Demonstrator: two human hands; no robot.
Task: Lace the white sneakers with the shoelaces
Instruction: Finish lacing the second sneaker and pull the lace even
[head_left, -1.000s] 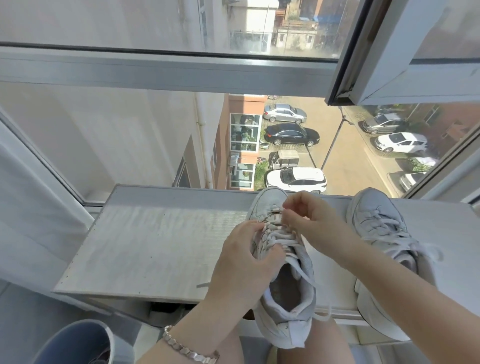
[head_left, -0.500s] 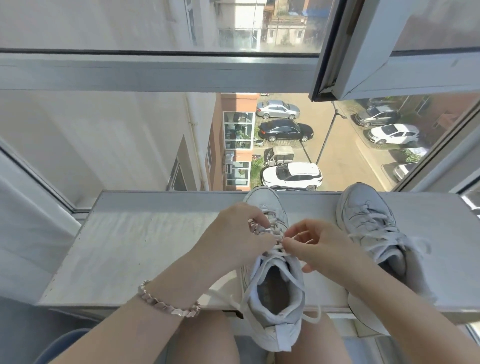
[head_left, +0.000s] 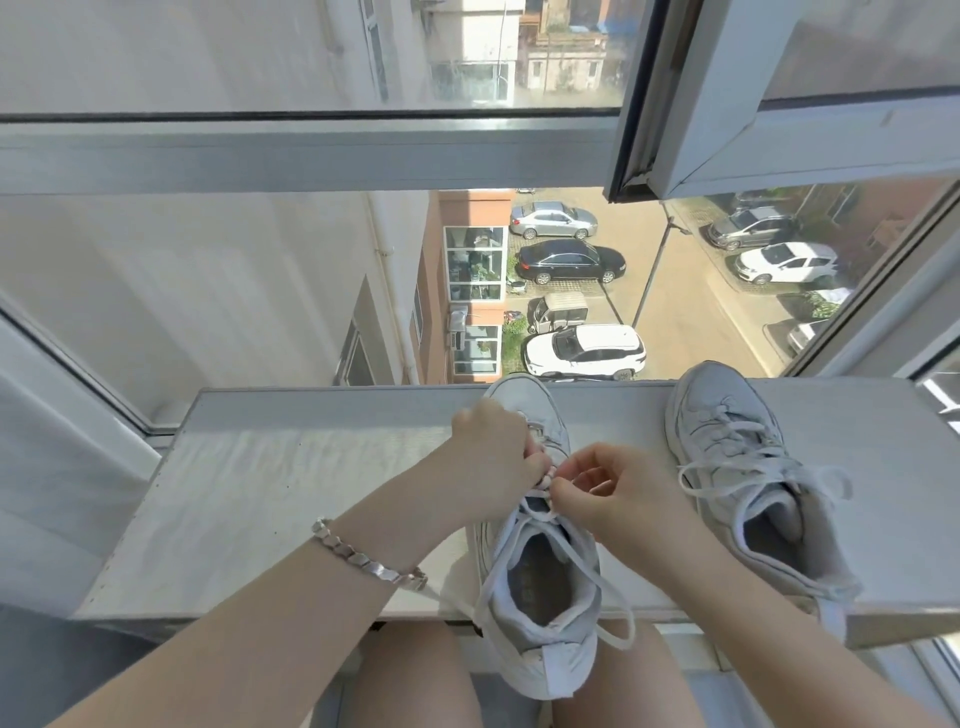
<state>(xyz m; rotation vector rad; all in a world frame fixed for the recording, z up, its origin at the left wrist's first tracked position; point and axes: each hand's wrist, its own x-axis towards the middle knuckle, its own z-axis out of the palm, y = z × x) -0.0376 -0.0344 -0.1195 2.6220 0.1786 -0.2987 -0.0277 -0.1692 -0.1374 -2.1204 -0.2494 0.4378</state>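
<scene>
Nearest, the heel of the near sneaker (head_left: 545, 660) hangs off the front edge of the surface (head_left: 270, 499), above the person's knees; its shoelace (head_left: 615, 640) trails loose here, one end looping beside the heel on the right, the other slipping off to the left under the wrist with the bracelet (head_left: 363, 558); the upper eyelets near the collar look unthreaded. Further up the tongue, the left hand (head_left: 493, 457) and the right hand (head_left: 618, 499) meet fingertip to fingertip, each with fingers curled and pinching the shoelace at a crossing about midway along the eyelet rows; the rows toward the toe are hidden under the left hand, so how neatly they are threaded cannot be told. To the right and a little further back, the second sneaker (head_left: 727, 447) stands on the surface, its own lace (head_left: 748, 431) crossed through every visible row, ends lying loose and untied. By this reckoning one shoe is laced and the other roughly half done. Beyond is the window frame (head_left: 311, 150).
</scene>
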